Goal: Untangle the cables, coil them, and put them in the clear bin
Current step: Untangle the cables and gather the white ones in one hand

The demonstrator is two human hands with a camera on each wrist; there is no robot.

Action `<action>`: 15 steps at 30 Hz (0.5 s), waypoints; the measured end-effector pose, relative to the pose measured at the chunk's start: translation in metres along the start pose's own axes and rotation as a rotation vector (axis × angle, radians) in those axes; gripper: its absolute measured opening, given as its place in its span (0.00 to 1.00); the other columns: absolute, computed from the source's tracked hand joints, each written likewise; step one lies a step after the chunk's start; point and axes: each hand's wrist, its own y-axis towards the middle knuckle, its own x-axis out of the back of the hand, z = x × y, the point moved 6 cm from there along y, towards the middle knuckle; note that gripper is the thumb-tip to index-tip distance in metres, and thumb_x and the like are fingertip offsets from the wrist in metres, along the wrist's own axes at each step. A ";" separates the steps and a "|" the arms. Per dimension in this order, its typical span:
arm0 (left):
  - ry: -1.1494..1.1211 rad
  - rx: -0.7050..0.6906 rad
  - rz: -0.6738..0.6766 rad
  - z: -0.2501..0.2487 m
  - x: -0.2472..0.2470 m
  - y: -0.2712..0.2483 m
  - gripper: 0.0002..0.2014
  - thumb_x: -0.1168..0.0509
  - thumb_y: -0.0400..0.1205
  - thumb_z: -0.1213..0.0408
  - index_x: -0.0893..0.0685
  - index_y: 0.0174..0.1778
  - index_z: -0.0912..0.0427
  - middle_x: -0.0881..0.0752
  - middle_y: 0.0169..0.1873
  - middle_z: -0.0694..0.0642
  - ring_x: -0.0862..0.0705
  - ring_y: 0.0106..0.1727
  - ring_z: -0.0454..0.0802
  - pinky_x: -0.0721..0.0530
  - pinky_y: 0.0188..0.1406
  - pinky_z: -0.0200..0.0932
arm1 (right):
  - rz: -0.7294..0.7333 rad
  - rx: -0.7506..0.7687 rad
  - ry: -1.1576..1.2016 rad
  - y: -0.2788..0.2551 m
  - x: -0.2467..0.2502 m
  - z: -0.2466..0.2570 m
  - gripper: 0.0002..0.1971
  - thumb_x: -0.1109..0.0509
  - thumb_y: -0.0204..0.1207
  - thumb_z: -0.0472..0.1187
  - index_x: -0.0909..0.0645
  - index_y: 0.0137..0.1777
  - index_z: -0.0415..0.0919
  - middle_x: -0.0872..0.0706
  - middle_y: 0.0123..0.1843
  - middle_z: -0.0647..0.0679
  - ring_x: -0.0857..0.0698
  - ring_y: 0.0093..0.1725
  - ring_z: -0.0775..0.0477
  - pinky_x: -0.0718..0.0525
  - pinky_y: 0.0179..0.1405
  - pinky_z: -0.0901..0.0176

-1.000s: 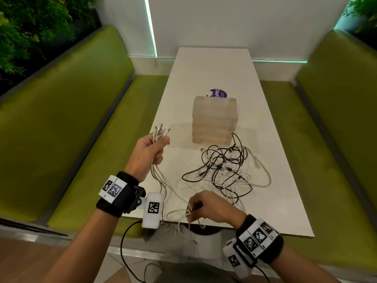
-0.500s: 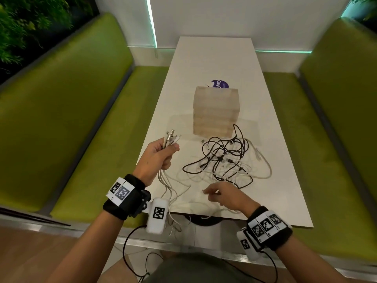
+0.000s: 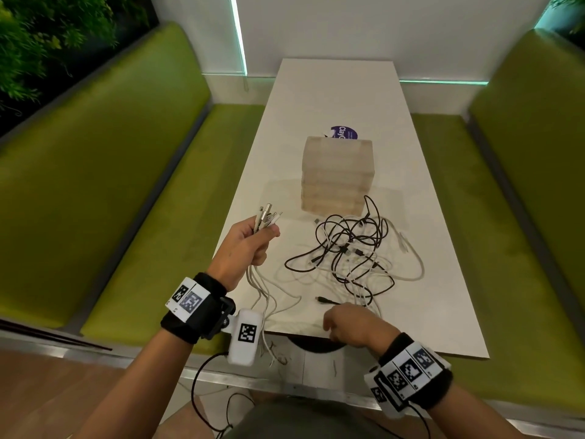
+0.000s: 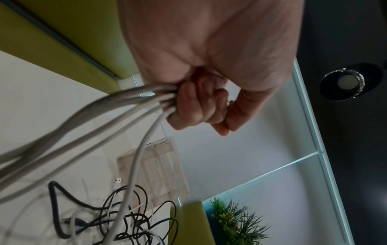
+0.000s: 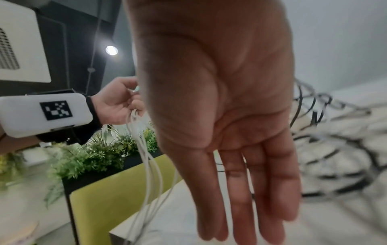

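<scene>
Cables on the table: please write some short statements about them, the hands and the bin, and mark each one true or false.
1. The left hand grips a bundle of white cables. True.
2. The right hand holds a black cable. False: its fingers are straight and hold nothing.
3. The clear bin already contains coiled cables. False: no cables show in it.
4. A tangle of black and white cables lies on the table, on the near side of the bin. True.
5. The white cables hang down from the left hand over the near table edge. True.
</scene>
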 end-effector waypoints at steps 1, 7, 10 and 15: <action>-0.002 0.001 -0.003 0.000 0.001 0.000 0.11 0.39 0.84 0.71 0.21 0.34 0.62 0.37 0.19 0.44 0.43 0.21 0.43 0.41 0.19 0.35 | 0.009 -0.009 -0.020 -0.002 0.000 -0.006 0.16 0.34 0.77 0.39 0.19 0.65 0.44 0.17 0.64 0.43 0.19 0.64 0.42 0.23 0.59 0.55; -0.015 0.009 0.026 0.001 -0.010 0.003 0.11 0.39 0.84 0.71 0.21 0.35 0.62 0.37 0.19 0.44 0.43 0.21 0.43 0.42 0.19 0.35 | -0.130 0.046 0.384 -0.002 0.013 -0.009 0.19 0.29 0.76 0.40 0.22 0.67 0.47 0.15 0.55 0.49 0.15 0.48 0.50 0.21 0.50 0.62; -0.026 0.013 0.055 0.001 -0.019 0.002 0.10 0.38 0.84 0.71 0.22 0.36 0.63 0.37 0.19 0.44 0.43 0.20 0.42 0.42 0.19 0.34 | -0.334 0.124 0.687 0.000 0.036 0.010 0.30 0.24 0.73 0.43 0.29 0.74 0.55 0.21 0.61 0.54 0.19 0.47 0.54 0.22 0.50 0.65; -0.057 0.008 0.062 0.000 -0.018 0.001 0.10 0.40 0.85 0.69 0.21 0.36 0.61 0.39 0.20 0.45 0.44 0.22 0.43 0.43 0.20 0.35 | -0.240 0.310 0.754 0.001 0.037 0.045 0.08 0.34 0.81 0.36 0.16 0.52 0.32 0.12 0.46 0.44 0.17 0.41 0.53 0.19 0.47 0.62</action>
